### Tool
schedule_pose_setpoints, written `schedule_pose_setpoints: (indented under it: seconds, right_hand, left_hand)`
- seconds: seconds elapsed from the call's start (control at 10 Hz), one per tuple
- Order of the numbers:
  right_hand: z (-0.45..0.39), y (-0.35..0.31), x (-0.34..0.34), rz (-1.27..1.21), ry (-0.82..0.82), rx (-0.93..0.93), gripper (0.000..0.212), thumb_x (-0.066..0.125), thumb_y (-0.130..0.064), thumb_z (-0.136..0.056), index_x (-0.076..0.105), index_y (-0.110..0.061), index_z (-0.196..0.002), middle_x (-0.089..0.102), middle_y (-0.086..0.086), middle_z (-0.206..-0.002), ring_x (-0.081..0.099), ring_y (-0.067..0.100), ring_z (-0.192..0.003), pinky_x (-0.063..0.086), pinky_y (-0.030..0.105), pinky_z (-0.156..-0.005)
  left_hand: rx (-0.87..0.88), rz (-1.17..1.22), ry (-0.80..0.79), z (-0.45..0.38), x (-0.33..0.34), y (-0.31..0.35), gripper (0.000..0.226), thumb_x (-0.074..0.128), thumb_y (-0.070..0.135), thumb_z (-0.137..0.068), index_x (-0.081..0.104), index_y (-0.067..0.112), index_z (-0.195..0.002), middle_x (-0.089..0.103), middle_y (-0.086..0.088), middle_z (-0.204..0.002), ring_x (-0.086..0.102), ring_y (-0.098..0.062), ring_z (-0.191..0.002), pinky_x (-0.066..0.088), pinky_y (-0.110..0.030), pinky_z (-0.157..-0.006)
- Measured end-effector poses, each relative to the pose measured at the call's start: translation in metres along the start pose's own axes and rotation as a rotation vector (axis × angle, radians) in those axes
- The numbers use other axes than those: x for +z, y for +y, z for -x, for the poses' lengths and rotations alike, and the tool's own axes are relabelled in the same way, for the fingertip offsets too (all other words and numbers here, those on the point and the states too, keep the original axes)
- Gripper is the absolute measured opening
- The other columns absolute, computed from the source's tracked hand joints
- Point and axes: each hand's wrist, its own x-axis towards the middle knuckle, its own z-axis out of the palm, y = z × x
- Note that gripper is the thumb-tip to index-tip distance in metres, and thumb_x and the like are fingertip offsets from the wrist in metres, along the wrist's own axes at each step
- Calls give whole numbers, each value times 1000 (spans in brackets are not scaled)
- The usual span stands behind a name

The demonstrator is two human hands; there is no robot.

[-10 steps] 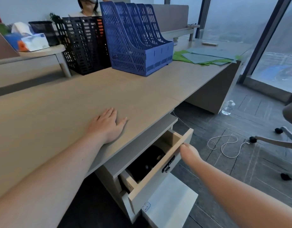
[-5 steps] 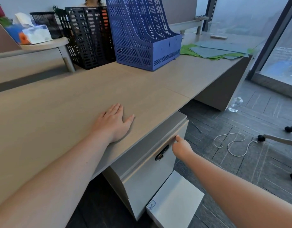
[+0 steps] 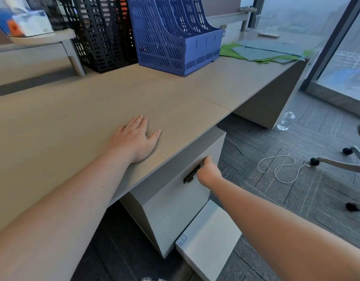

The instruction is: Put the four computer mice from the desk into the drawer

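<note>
The grey drawer [image 3: 175, 201] under the desk edge is closed, flush with the cabinet, with a black lock [image 3: 190, 176] near its top. My right hand [image 3: 208, 172] rests against the drawer front beside the lock, fingers curled in, thumb at the top edge. My left hand [image 3: 134, 138] lies flat, palm down, on the wooden desk [image 3: 63, 118] just above the drawer. No computer mouse shows anywhere on the desk or in the frame.
A blue file rack [image 3: 175, 37] and a black mesh rack [image 3: 102, 33] stand at the back of the desk, green papers [image 3: 262, 51] to the right. A grey panel [image 3: 209, 238] juts out low below the drawer. A white cable [image 3: 280, 169], bottle [image 3: 284, 121] and chair base [image 3: 347, 159] are on the floor.
The drawer stood open with dark objects inside; my right hand pushed it in and it is now closed. My left hand stayed flat on the desk.
</note>
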Motion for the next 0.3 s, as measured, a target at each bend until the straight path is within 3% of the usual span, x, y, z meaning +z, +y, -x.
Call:
schedule_pose_setpoints:
  seconds: [0.1, 0.2, 0.3]
  right_hand:
    - [-1, 2, -10, 105, -57, -20, 67, 33, -9, -97, -4, -10, -154, 40, 19, -146, 49, 34, -123, 43, 38, -91]
    - [-3, 4, -23, 180, -90, -41, 61, 35, -8, -96, 11, -3, -151, 45, 20, -142, 52, 26, -109, 45, 32, -76]
    - [0, 5, -36, 276, -153, -39, 52, 39, -13, -97, 28, -2, -147, 39, 16, -150, 43, 30, -133, 41, 35, -106]
  left_hand:
    - [0, 17, -18, 2, -2, 1, 75, 13, 61, -93, 5, 17, -153, 0, 4, -163, 0, -11, -149, 4, -36, -121]
    - [9, 20, -7, 1, -2, 1, 75, 12, 62, -93, 5, 17, -153, -1, 4, -163, 0, -10, -149, 3, -35, -121]
    - [10, 38, 6, 1, -1, -1, 76, 11, 62, -93, 4, 17, -153, -1, 4, -162, 0, -10, -149, 3, -35, -121]
